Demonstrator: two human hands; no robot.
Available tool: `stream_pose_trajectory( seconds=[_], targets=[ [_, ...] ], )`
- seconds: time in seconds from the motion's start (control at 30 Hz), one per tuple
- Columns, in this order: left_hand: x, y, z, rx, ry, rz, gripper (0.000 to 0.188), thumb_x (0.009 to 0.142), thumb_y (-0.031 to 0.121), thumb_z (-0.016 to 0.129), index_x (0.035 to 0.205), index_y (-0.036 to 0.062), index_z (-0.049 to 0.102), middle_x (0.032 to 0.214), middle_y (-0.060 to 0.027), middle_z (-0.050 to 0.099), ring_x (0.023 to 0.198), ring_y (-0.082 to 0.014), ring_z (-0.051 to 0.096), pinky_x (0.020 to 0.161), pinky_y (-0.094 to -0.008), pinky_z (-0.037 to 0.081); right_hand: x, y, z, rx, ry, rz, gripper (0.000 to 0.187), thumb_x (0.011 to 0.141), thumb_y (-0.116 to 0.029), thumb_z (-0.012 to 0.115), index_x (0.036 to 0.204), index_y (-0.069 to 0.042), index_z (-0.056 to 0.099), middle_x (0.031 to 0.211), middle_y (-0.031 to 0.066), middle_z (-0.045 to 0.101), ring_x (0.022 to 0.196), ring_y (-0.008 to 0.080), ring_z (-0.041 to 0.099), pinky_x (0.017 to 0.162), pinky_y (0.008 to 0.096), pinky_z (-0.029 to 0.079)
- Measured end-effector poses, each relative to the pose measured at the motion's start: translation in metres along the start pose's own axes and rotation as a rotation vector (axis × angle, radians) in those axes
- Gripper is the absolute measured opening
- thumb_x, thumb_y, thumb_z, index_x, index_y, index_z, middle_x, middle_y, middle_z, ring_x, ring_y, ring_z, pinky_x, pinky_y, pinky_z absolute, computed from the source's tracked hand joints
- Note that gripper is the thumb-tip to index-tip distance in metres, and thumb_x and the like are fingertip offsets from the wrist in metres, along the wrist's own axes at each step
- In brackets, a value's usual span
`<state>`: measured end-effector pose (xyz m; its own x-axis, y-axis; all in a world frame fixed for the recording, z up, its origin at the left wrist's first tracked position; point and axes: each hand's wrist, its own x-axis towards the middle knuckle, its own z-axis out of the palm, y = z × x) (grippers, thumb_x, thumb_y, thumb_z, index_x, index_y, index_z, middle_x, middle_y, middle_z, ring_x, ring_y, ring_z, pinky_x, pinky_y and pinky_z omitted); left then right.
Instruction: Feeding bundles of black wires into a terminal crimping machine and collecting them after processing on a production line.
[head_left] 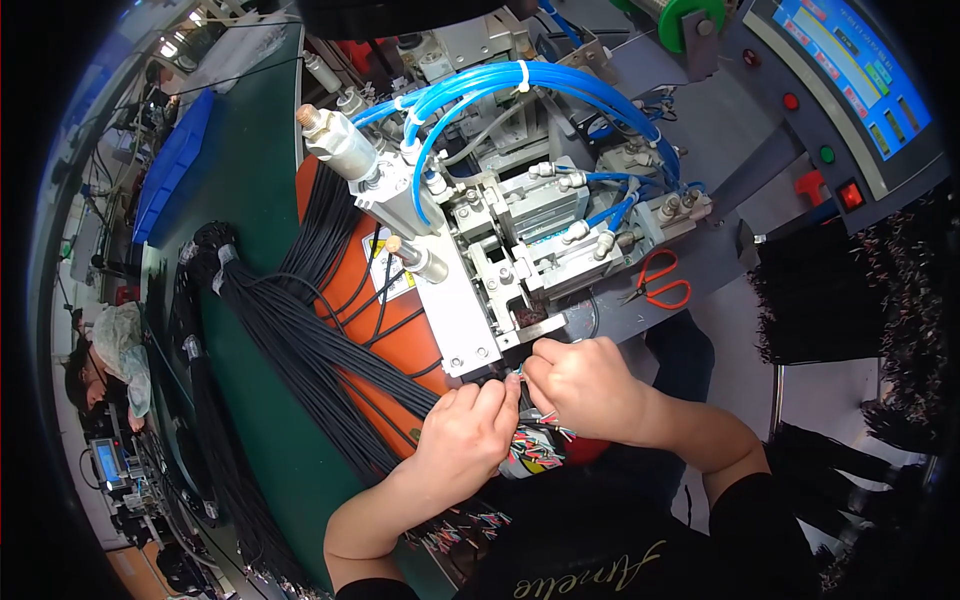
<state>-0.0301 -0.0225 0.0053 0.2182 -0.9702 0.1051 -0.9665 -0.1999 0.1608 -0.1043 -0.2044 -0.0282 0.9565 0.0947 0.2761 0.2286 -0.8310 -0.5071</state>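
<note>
Both my hands meet at the front edge of a metal machine with pneumatic cylinders. My left hand is closed, thumb and fingers pinching the end of a black cable near its thin coloured wires. Close against it, my right hand is also closed, its fingertips pinching the same small wire ends. The fingers hide most of what they grip. Just below the hands lies a bunch of stripped cable ends with red, white, green and black wires. A thick bundle of black cables runs from the left toward my left hand.
Red-handled scissors lie right of the machine. Blue air hoses arch over it. A control panel with a screen stands at the right, near hanging black cable bundles. A blue tray sits on the green table. Another person is far left.
</note>
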Motion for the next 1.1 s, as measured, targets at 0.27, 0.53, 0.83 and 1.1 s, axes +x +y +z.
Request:
stream_pose_trajectory(
  seconds=[0.27,0.53,0.83,1.1],
  targets=[
    [-0.005,0.002,0.001,-0.025,0.024,-0.014,0.046,0.075,0.008,0.06,0.118,-0.0081,0.059,0.083,-0.0072,0.049,0.072,-0.0196,0.053,0.061,-0.0309,0.044,-0.012,-0.001,0.014,0.002,0.099,0.022,0.006,0.077,-0.009,0.065,0.08,-0.004,0.063,0.072,0.0064,0.054,0.056,0.0243,0.061,0.046,0.0349,0.047],
    [-0.002,0.001,0.0,0.006,0.014,-0.019,0.045,0.075,0.008,0.06,0.118,-0.008,0.06,0.084,-0.0072,0.05,0.072,-0.0199,0.053,0.061,-0.0315,0.045,-0.007,-0.001,0.006,-0.084,0.018,0.0,0.01,0.078,-0.01,0.067,0.084,-0.003,0.063,0.074,0.0062,0.056,0.056,0.0243,0.061,0.047,0.0336,0.048],
    [0.002,-0.005,0.0,-0.044,0.03,-0.014,0.043,0.076,0.008,0.06,0.117,-0.006,0.061,0.084,-0.0073,0.051,0.073,-0.0209,0.055,0.063,-0.0321,0.047,-0.006,0.007,0.009,0.126,0.136,0.04,0.007,0.082,-0.01,0.067,0.086,-0.004,0.064,0.079,0.0083,0.063,0.06,0.0268,0.063,0.051,0.0355,0.05],
    [-0.003,-0.006,0.007,-0.037,0.064,-0.047,0.043,0.075,0.009,0.06,0.117,-0.0013,0.063,0.084,-0.0058,0.051,0.073,-0.02,0.055,0.064,-0.0317,0.048,-0.008,0.007,0.012,0.255,0.227,0.097,0.009,0.084,-0.009,0.067,0.09,-0.002,0.065,0.081,0.0096,0.065,0.063,0.0295,0.064,0.054,0.0357,0.052]
  ],
)
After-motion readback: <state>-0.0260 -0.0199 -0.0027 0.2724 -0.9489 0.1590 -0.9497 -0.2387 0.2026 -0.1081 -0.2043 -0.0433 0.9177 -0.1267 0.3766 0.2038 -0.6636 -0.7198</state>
